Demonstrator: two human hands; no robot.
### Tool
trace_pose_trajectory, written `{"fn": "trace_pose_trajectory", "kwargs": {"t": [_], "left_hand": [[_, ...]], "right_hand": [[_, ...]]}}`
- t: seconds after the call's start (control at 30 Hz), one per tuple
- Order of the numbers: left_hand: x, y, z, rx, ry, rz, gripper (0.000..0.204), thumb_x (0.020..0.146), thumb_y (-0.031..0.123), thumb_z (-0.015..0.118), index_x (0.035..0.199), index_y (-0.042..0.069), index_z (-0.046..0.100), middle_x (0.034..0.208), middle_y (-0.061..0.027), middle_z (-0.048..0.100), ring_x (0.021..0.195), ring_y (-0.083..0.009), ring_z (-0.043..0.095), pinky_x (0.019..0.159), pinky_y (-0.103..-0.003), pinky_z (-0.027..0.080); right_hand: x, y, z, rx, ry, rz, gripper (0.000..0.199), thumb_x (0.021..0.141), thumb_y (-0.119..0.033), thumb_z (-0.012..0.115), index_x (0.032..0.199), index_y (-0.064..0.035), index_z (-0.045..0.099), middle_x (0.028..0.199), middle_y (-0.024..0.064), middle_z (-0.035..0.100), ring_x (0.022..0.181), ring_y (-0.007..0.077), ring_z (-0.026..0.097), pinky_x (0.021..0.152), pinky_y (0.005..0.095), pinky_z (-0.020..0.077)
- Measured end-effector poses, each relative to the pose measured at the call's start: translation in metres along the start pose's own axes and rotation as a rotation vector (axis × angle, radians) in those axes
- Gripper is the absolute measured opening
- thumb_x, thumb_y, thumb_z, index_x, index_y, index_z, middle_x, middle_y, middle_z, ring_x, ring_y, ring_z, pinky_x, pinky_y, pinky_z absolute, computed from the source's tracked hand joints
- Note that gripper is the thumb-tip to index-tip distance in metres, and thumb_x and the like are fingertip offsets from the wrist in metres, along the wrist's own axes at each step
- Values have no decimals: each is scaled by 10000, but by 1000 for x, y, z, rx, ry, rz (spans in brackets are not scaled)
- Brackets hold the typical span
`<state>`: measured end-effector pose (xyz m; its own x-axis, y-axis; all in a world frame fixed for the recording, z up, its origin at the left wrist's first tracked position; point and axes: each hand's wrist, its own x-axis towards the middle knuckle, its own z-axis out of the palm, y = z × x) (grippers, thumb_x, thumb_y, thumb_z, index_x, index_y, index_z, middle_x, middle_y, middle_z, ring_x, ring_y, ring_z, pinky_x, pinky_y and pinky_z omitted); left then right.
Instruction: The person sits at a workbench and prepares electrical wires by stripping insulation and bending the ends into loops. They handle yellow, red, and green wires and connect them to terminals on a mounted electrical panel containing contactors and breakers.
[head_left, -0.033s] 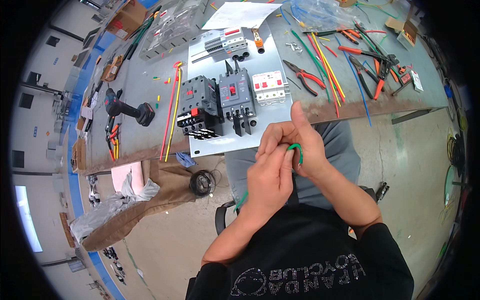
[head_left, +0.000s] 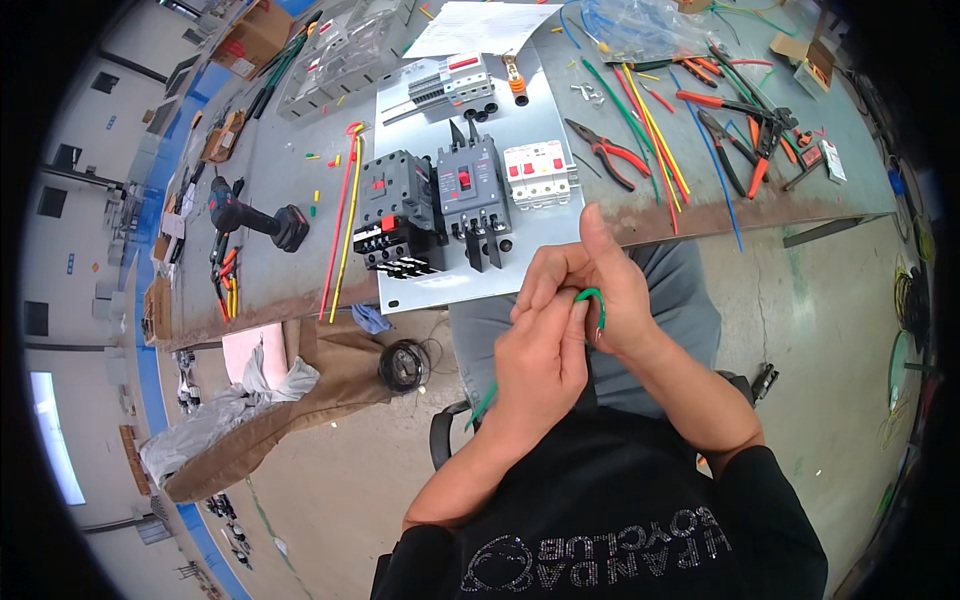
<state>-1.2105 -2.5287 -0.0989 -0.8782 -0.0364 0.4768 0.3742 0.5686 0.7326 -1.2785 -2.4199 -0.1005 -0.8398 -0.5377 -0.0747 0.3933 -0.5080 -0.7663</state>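
The left grip is pinched closed on the green wire, thumb against fingers; the right grip is cupped against it, fingers curled behind the left one's and thumb raised, though whether it also grasps the wire is hidden, so I cannot tell; the wire arches out between the two grips, its short end hooked down with a bit of bare metal at the tip, near the right palm, while its other end shows below and left of the left grip; the step in hand looks to be bending that end to shape, and the next move probably calls for a firm pinch at the bend and light pressure on the tip; just beyond the grips the plate lies on the surface; on it, ahead and leftward of the grips, stand a black breaker and a contactor, with a white breaker more nearly straight ahead; right of these, beyond the grips, lie red-handled pliers and loose coloured wires; farther right are cutters; well left of the grips lies a drill.
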Motion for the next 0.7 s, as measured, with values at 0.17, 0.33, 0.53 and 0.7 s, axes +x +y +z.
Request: {"fn": "trace_pose_trajectory", "kwargs": {"t": [0.17, 0.33, 0.53, 0.7], "left_hand": [[1, 3, 4, 52, 45, 48, 101, 986, 0, 662, 1068, -32, 712, 811, -163, 683, 682, -299, 662, 633, -357, 514], [3, 4, 9, 57, 65, 53, 65, 968, -25, 669, 1022, -37, 705, 744, -159, 629, 618, -301, 605, 571, -371, 474], [-3, -2, 12, 122, 67, 44, 54, 967, -20, 678, 1010, -42, 701, 733, -158, 621, 607, -302, 596, 561, -376, 469], [8, -5, 4, -37, 81, 1, 128, 978, 27, 686, 1092, -24, 715, 771, -132, 635, 610, -256, 596, 559, -357, 475]], "right_hand": [[-1, -2, 4, -104, 73, -277, 801, 1124, -575, 296, 659, 17, 568, 730, 164, 605, 690, 358, 720, 672, 410, 586], [-1, 5, 1, -67, 101, -396, 684, 1131, -472, 409, 672, 19, 531, 707, 180, 586, 670, 367, 723, 615, 429, 598], [4, 10, -5, -115, 45, -429, 659, 1129, -469, 417, 712, 26, 539, 722, 170, 578, 690, 365, 724, 639, 438, 600], [9, 4, -24, -95, 16, -202, 728, 1107, -594, 352, 962, 55, 647, 905, 179, 686, 913, 311, 724, 818, 405, 576]]}}
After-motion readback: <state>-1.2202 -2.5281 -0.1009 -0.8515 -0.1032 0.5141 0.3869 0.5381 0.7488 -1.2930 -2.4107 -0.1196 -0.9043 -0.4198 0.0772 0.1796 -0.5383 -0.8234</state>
